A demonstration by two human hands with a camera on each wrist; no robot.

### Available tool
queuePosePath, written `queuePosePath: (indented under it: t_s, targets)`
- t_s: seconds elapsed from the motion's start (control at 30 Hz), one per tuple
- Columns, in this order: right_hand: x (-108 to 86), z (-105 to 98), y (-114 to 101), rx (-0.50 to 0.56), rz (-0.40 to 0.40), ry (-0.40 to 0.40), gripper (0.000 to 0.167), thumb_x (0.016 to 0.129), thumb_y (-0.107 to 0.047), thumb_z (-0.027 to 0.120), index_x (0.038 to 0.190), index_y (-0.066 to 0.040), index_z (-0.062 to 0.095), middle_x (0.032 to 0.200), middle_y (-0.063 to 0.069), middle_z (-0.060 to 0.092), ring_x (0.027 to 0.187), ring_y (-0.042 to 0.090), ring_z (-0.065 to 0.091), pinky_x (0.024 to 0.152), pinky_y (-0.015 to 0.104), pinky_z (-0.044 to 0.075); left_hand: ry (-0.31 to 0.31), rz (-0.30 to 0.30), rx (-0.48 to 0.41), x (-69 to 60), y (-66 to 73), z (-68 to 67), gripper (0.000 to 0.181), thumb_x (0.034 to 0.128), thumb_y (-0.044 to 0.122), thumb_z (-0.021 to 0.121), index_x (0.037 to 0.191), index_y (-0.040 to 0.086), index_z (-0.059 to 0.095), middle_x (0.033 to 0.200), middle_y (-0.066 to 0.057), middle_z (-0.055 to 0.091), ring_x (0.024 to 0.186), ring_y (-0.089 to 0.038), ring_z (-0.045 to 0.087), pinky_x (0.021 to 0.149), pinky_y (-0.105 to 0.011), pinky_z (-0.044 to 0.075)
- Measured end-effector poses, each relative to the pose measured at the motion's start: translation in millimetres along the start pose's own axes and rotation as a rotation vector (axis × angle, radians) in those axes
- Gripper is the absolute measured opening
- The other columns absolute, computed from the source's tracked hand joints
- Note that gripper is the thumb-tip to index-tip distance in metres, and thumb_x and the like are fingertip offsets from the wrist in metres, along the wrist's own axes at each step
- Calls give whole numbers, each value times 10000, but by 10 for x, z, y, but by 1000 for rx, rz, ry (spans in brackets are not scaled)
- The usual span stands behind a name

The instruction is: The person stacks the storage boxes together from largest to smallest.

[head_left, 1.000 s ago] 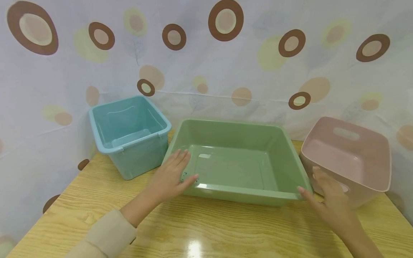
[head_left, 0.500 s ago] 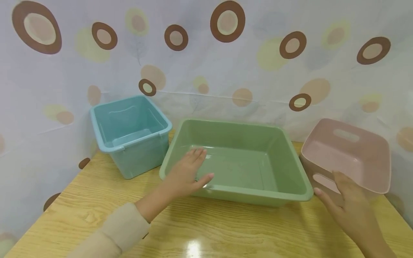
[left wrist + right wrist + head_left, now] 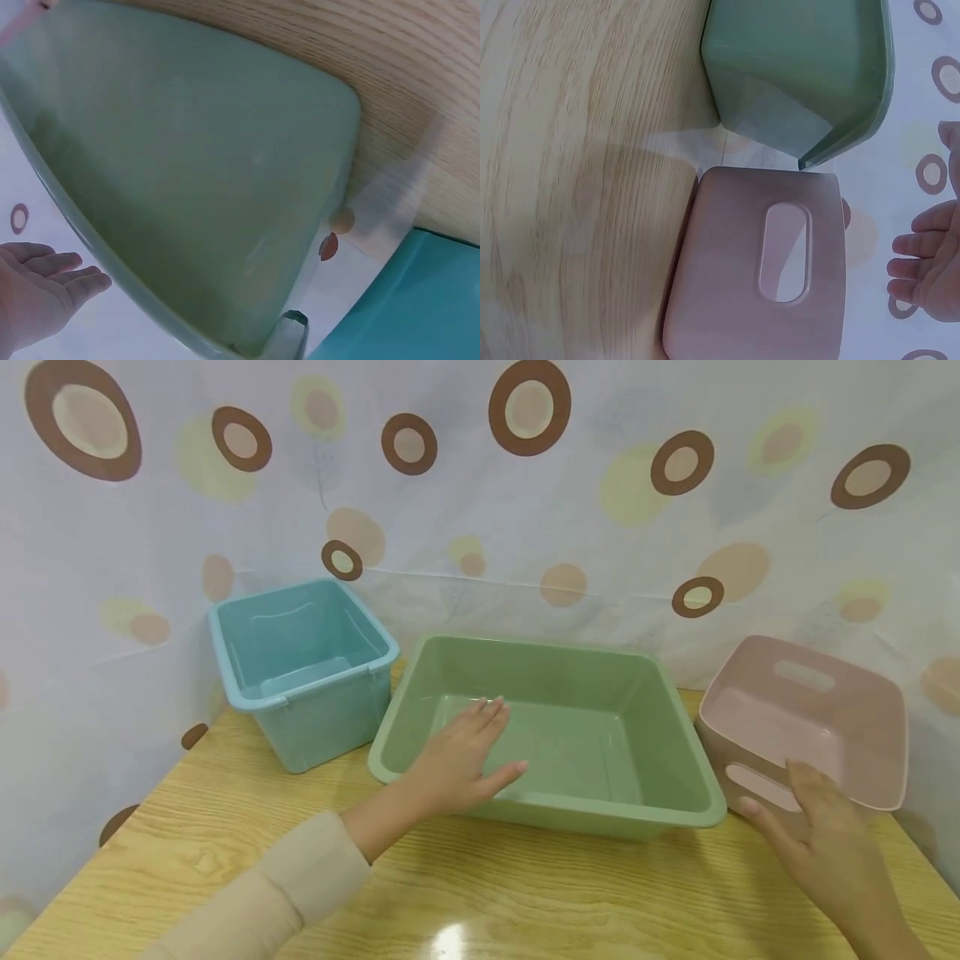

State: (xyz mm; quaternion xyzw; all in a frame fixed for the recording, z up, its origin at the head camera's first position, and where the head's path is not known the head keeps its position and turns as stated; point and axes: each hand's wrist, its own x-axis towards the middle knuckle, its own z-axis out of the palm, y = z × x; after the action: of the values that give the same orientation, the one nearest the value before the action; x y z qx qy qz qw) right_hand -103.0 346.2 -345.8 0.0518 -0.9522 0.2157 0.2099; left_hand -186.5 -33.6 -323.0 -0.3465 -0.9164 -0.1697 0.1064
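Tub [image 3: 577, 743] in green stands mid-table [image 3: 555, 902], with the teal bin [image 3: 322, 718] to its left and the pink bin [image 3: 787, 714] to its right; a patterned cloth [image 3: 450, 527] hangs on the far side.

What has just changed is where the hands are. Over the last 1 second the left hand [image 3: 459, 768] shifts right, from the tub's near left corner to above its near rim, left of the middle. Its fingers are straight, the thumb spread wide, and it holds nothing; the left wrist view shows it apart from the rim. The right hand [image 3: 832, 843] also moves right, leaving the tub's near right corner for the near side of the pink bin, by the right end of the handle slot [image 3: 763, 787]. Its thumb and forefinger are wide apart and grip nothing; the right wrist view shows a gap between its fingers and the bin.

Meanwhile the 3 containers keep their places. For the work in hand, I judge that only the hands' placing differs: the left stays with the tub, the right is now nearest the pink bin, and neither container is held or lifted.
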Motion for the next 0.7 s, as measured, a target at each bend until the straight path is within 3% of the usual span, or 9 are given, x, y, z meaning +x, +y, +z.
queuePosePath:
  t_s: [0.37, 0.53, 0.7]
  targets:
    - [-26, -112, 155, 15, 54, 17, 726, 946, -271, 497, 1445, 96, 118, 1453, 369, 153, 1410, 426, -32, 1102, 609, -29, -119, -1, 43, 244, 165, 11, 742, 942, 532, 376, 1467, 28, 229, 1534, -140, 224, 1419, -313, 206, 1122, -444, 277]
    - [-40, -170, 211, 10, 102, 11, 747, 949, -288, 480, 1443, 99, 76, 1484, 334, 54, 1400, 432, -74, 1095, 614, -59, -139, 59, 50, 331, 276, 14, 746, 947, 506, 393, 1468, 9, 201, 1533, -160, 208, 1422, -331, 182, 1157, -408, 204]
    - [-48, -182, 273, -27, 108, 13, 756, 950, -297, 478, 1433, 122, 75, 1477, 345, 58, 1394, 443, -80, 1105, 596, -65, -122, 82, 113, 431, 404, 18, 746, 946, 519, 382, 1466, 12, 212, 1530, -150, 223, 1417, -314, 209, 1155, -371, 217]
